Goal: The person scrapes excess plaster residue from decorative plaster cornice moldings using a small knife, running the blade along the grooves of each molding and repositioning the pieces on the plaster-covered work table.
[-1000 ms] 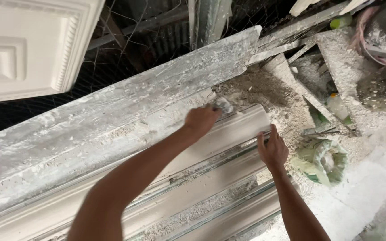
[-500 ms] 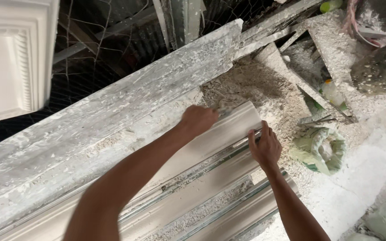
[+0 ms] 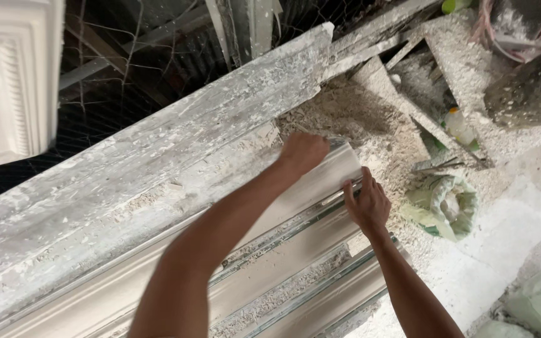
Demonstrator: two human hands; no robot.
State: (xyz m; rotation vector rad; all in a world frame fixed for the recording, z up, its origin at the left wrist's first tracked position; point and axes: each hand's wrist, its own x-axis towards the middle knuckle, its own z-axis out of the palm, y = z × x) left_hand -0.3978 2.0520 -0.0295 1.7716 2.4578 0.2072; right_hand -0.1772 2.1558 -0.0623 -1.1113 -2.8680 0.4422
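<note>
Plaster dust and crumbled white rubble (image 3: 370, 119) are caked over pretty much everything, so a messy workshop floor is what's being looked down on.

Nearest the camera, two bare forearms are seen reaching up into the shot. One long white plaster cornice moulding with a curved profile (image 3: 283, 219) is lying in a grey, dust-crusted channel mould (image 3: 295, 294). Its long axis runs diagonally, from lower left up to upper right, with the squared-off end pointing toward the rubble heap. The surface is smooth and pale on the curve, with gritty crumbs stuck along the ribs below it.

The left hand (image 3: 303, 152) is set on the top edge of the moulding near its far end, fingers curled down into a fist-like grip; whether something small is held inside can't be told. The right hand (image 3: 365, 203) is pressed against the end of the same moulding, fingers together and bent over the lower edge, clamped on it.

Just beside the moulding, one broad grey plank splattered with dried plaster (image 3: 158, 169) is laid along the same diagonal. To the right, one crumpled green-and-white sack (image 3: 449, 209) is slumped on the dusty ground.

Farther back, one small pale plastic bottle (image 3: 458, 125) is wedged among scrap strips, and one white ornamental panel with beaded trim (image 3: 7, 81) is seen at the upper left, over wire mesh.
</note>
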